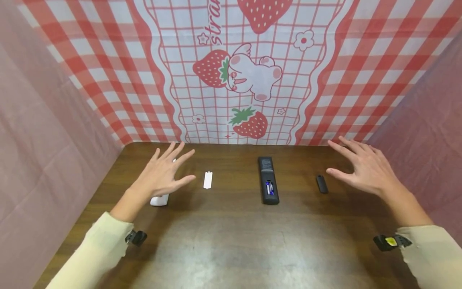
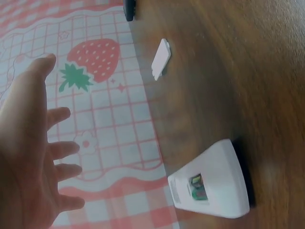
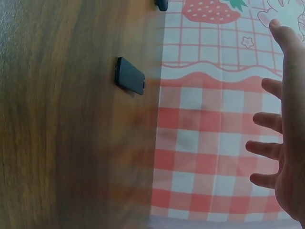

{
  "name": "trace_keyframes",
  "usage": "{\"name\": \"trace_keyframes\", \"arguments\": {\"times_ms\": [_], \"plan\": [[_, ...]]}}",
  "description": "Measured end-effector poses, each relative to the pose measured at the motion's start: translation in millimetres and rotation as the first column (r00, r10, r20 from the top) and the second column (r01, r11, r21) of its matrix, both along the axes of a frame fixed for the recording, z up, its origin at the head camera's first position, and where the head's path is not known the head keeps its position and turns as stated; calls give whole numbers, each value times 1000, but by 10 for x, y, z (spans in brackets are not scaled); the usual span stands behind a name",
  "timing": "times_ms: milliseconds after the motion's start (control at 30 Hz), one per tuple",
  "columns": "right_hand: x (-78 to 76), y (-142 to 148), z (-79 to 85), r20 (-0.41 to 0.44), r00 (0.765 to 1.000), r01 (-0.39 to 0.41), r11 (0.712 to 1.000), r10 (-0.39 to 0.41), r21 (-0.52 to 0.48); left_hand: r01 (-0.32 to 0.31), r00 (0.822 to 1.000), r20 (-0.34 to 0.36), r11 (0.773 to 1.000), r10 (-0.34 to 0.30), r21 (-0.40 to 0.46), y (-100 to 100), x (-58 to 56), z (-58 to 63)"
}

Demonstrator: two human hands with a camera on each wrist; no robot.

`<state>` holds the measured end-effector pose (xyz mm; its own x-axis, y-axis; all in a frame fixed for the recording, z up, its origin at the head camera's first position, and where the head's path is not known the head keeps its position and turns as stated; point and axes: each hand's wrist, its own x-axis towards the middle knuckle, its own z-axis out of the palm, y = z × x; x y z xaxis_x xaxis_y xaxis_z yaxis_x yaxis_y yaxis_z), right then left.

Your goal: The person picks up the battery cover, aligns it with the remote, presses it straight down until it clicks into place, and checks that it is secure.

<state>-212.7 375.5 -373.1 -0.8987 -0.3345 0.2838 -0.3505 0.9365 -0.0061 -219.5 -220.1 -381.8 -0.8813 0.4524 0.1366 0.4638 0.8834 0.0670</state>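
Note:
In the head view my left hand (image 1: 162, 173) hovers over the table's left side, fingers spread and holding nothing. Beneath it lies a white remote (image 1: 159, 200), mostly hidden there. The left wrist view shows that white remote (image 2: 221, 179) with its battery compartment uncovered and something green and dark inside. A white battery cover (image 1: 207, 180) lies to the right of that hand. Further right is a black remote (image 1: 268, 176), back up, blue batteries (image 1: 269, 188) in its uncovered compartment. My right hand (image 1: 368, 168), spread and holding nothing, hovers right of a black battery cover (image 1: 322, 184).
The brown wooden table (image 1: 231, 237) ends at a red-and-white checked cloth (image 1: 252, 72) with strawberry prints, hanging behind it. Pink fabric (image 1: 43, 120) hangs along the left, with more on the right. A dark strapped device sits on each wrist.

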Motion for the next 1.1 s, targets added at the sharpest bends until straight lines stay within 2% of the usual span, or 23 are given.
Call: {"name": "trace_keyframes", "arguments": {"times_ms": [367, 600, 833, 1100], "plan": [[-10, -77, -23, -28, 1000, 0, 999, -1, -51, -45, 997, 65, 998, 42, 45, 159, -35, -50], [-2, -128, -65, -34, 999, 13, 995, -17, -103, -53, 993, 106, 996, 46, 70, 306, -55, -118], [8, -151, -113, -52, 998, 33, 986, -42, -165, -61, 987, 155, 993, 45, 99, 455, -80, -123], [27, -205, -186, -37, 998, 44, 974, -54, -223, -65, 985, 165, 988, 41, 139, 618, -87, -185]]}}
